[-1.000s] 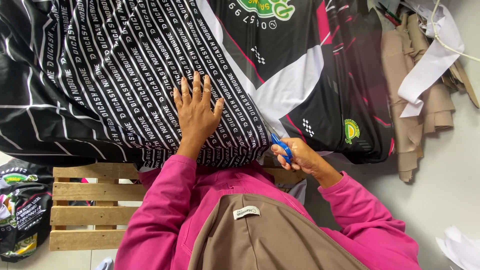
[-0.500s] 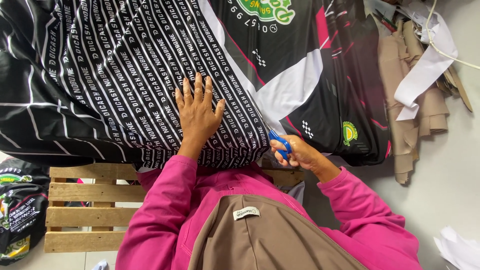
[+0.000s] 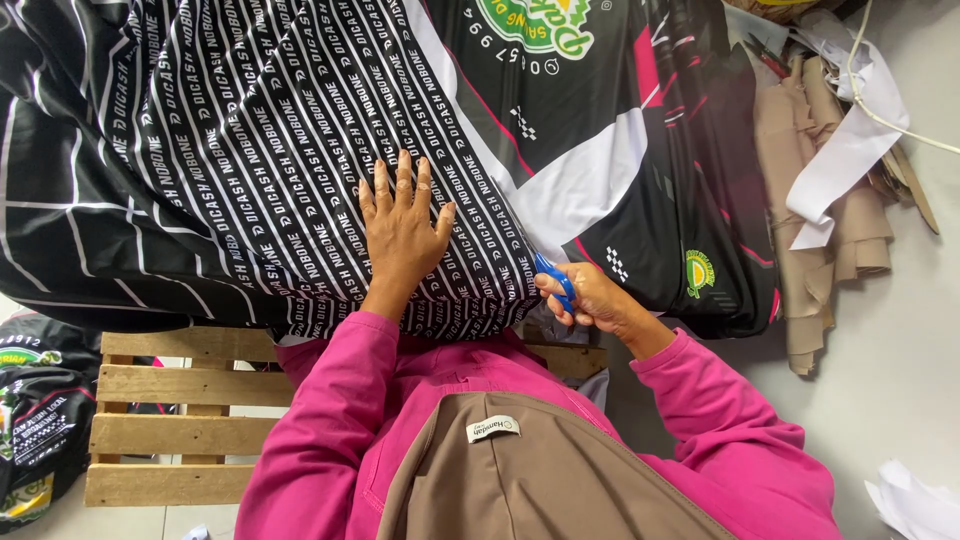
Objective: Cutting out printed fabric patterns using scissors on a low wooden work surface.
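Two hands on one printed black fabric sheet [image 3: 300, 150]. Left hand [image 3: 402, 235] flat, fingers spread, palm pressing the striped cloth, gripping nothing. Right hand [image 3: 590, 298] curled tight around one pair of blue-handled scissors [image 3: 553, 276] at the fabric's near edge. One wooden pallet [image 3: 170, 420] lies near left. Tan cloth pieces [image 3: 830, 240] and white strips [image 3: 850, 150] lie right on grey floor.
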